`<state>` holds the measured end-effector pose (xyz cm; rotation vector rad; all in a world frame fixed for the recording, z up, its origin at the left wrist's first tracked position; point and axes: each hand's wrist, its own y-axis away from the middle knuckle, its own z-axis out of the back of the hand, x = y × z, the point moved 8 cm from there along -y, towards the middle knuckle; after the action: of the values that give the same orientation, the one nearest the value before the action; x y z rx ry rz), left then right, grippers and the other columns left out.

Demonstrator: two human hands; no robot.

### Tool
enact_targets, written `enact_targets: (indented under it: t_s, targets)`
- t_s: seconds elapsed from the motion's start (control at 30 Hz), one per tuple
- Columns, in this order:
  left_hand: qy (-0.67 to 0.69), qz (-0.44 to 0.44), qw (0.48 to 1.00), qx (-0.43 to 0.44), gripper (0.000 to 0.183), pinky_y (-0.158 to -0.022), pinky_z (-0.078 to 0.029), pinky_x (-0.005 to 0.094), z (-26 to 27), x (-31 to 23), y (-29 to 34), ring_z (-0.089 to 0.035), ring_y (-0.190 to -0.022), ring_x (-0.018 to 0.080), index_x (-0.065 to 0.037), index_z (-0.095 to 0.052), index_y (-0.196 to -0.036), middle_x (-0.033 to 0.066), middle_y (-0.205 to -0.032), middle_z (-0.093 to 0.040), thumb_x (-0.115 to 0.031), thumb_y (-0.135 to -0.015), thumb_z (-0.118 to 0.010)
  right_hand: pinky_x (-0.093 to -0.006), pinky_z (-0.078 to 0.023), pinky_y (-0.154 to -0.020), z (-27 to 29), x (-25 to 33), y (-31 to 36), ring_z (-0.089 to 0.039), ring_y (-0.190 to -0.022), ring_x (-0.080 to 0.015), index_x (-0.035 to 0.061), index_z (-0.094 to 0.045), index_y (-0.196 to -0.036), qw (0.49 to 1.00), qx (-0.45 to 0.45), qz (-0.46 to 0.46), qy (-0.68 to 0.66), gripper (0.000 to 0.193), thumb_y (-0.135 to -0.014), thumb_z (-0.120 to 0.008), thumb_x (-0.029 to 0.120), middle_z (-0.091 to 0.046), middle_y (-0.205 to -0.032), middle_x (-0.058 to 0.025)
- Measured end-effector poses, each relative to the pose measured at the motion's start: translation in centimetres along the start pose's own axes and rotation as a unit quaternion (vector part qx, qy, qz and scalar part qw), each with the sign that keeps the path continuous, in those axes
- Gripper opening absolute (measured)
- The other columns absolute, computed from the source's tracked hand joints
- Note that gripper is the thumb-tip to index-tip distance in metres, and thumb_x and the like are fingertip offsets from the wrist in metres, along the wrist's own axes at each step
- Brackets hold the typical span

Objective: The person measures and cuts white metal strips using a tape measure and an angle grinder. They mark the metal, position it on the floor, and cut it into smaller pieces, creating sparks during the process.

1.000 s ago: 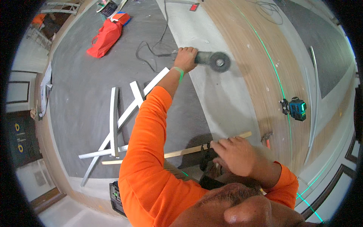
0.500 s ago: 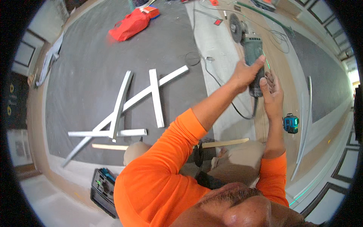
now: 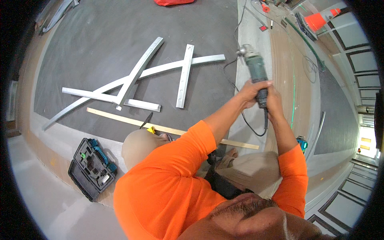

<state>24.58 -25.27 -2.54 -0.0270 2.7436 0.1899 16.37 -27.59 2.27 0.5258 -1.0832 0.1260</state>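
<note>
Both my hands are closed round the rear of a green and black angle grinder (image 3: 256, 69), out in front of me at the right. My left hand (image 3: 252, 93) grips its body, and my right hand (image 3: 274, 101) wraps the back end near the cord. The grinder's metal head points away from me and slightly left; its disc does not show clearly. A black cord (image 3: 256, 133) loops below it. Left of the grinder, several silver metal channels lie on the dark floor sheet: a long channel (image 3: 158, 71), one short channel (image 3: 185, 76) across it, and others.
A pale wooden strip (image 3: 116, 117) runs along the floor by my knees. An open black tool case (image 3: 93, 170) lies at the left, a blue laser level (image 3: 302, 145) at the right. An orange cone (image 3: 322, 20) and a red bag (image 3: 173, 1) are farther off.
The grinder has turned so its head leans left and its disc face no longer shows. My right hand has closed on its rear end. The whole view has shifted, bringing the cone in.
</note>
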Motion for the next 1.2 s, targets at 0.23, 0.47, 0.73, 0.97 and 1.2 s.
enact_targets:
  t_s: [0.23,0.47,0.73,0.97,1.2]
  targets:
    - [-0.075,-0.043,0.995,-0.050,0.045,-0.078,-0.059,0.0359,4.8,-5.3,2.2,-0.068,-0.085,0.0197,-0.003,-0.058,-0.115,0.0073,-0.097,-0.067,-0.028,-0.085,-0.080,-0.0341,-0.053,-0.082,-8.0,-1.0,-2.7,-0.065,-0.093,-0.0189,-0.0012,-0.058,-0.124,0.969,0.076,-0.047,-0.230,0.068,-0.101,-0.042,0.061,-0.065,-0.107,-0.0088]
    - [-0.384,-0.145,0.907,-0.099,0.092,-0.095,-0.053,0.0392,5.1,-8.3,3.6,-0.063,-0.110,0.0287,0.007,-0.043,-0.137,0.0224,-0.122,-0.061,-0.051,-0.077,-0.083,-0.0322,-0.054,-0.079,-9.9,-0.4,-5.5,-0.067,-0.088,-0.0173,0.0003,-0.066,-0.114,0.947,0.196,-0.079,-0.241,0.049,-0.088,-0.076,0.041,-0.069,-0.103,-0.0068]
    - [-0.451,-0.147,0.849,-0.234,0.115,-0.109,-0.040,0.0412,4.4,-6.9,5.4,-0.051,-0.131,0.0409,0.015,-0.041,-0.140,0.0359,-0.137,-0.051,-0.077,-0.076,-0.066,-0.0300,-0.054,-0.076,-8.8,-1.1,-6.0,-0.066,-0.087,-0.0153,-0.0023,-0.067,-0.112,0.951,0.099,-0.019,-0.292,0.036,-0.085,-0.079,0.018,-0.069,-0.101,-0.0055]
    - [-0.447,-0.144,0.846,-0.252,0.121,-0.101,-0.046,0.0396,5.9,-6.1,5.0,-0.058,-0.118,0.0382,0.020,-0.041,-0.136,0.0332,-0.122,-0.059,-0.084,-0.075,-0.060,-0.0277,-0.052,-0.073,-8.9,1.2,-4.7,-0.065,-0.080,-0.0132,-0.0004,-0.066,-0.108,0.955,0.040,0.045,-0.292,0.034,-0.084,-0.083,0.016,-0.069,-0.095,-0.0037]
    - [-0.371,-0.138,0.909,-0.126,0.064,-0.072,-0.055,0.0341,4.6,-6.1,4.3,-0.066,-0.078,0.0216,0.002,-0.064,-0.104,0.0098,-0.090,-0.068,-0.059,-0.086,-0.072,-0.0390,-0.054,-0.084,-8.8,2.7,-4.4,-0.066,-0.094,-0.0245,-0.0014,-0.059,-0.121,0.926,0.100,0.033,-0.361,0.069,-0.101,-0.042,0.063,-0.066,-0.110,-0.0141]
